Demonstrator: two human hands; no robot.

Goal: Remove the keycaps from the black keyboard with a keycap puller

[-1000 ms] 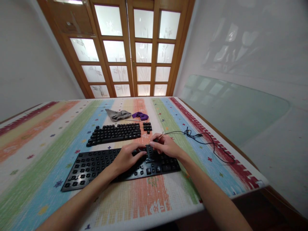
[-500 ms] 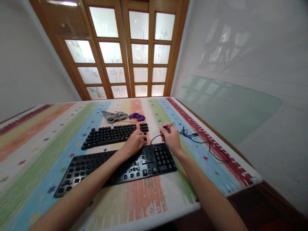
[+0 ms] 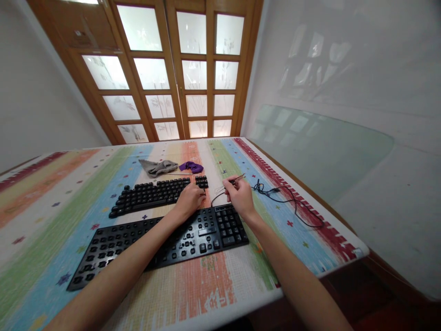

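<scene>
My left hand [image 3: 190, 198] is closed, its fingertips on a small dark keycap [image 3: 204, 193] just below the small group of loose keycaps [image 3: 201, 180]. My right hand [image 3: 239, 194] is closed around a thin wire keycap puller [image 3: 220, 188], its wire loops pointing left. Below both hands lies a black keyboard [image 3: 191, 234]. Its left and middle parts show bare switch mounts, while the number pad [image 3: 229, 225] on the right still has caps. My left forearm covers part of the keyboard.
Behind the keyboard, many removed keycaps [image 3: 148, 195] lie in rows. A grey cloth [image 3: 158, 168] and a purple cloth [image 3: 191, 167] rest farther back. A black cable [image 3: 292, 198] trails to the right. The striped tablecloth [image 3: 220, 280] covers the table.
My left hand has moved from the keyboard's middle to the small keycap group. My right hand has lifted away rightward with the puller, uncovering the number pad. The view has shifted slightly.
</scene>
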